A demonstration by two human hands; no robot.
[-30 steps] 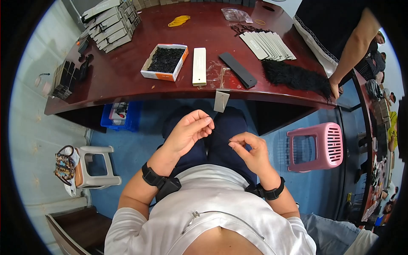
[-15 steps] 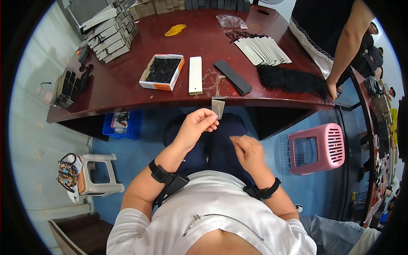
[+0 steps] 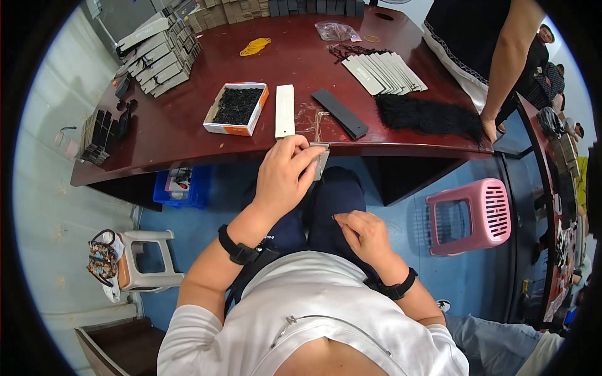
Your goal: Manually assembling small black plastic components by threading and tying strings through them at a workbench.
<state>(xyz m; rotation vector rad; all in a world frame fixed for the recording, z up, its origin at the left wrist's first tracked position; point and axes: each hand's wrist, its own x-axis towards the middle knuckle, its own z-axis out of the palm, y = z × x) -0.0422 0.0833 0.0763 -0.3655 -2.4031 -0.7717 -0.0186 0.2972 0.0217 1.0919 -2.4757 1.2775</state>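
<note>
My left hand (image 3: 285, 177) is at the desk's front edge, its fingers bent beside a small grey plate (image 3: 320, 165) that hangs there under a bent wire hook (image 3: 319, 124). The fingertips are partly hidden, so what they grip does not show. Over my lap, my right hand (image 3: 365, 233) is closed in a pinch; anything in it is too small to make out. Just beyond my left hand lies a cream stack of long tags (image 3: 285, 111). A black tag-shaped strip (image 3: 340, 113) lies slantwise right of the hook.
Left of the tags stands an open box of black strings (image 3: 236, 106). Fanned tags (image 3: 384, 74) and a black string bundle (image 3: 429, 119) lie at right, near another person's hand (image 3: 489, 130). A pink stool (image 3: 470, 216) and a white stool (image 3: 147, 260) flank me.
My left hand has moved up and forward to the desk edge, now covering part of the plate. My right hand has dropped slightly toward me, its fingers more closed.
</note>
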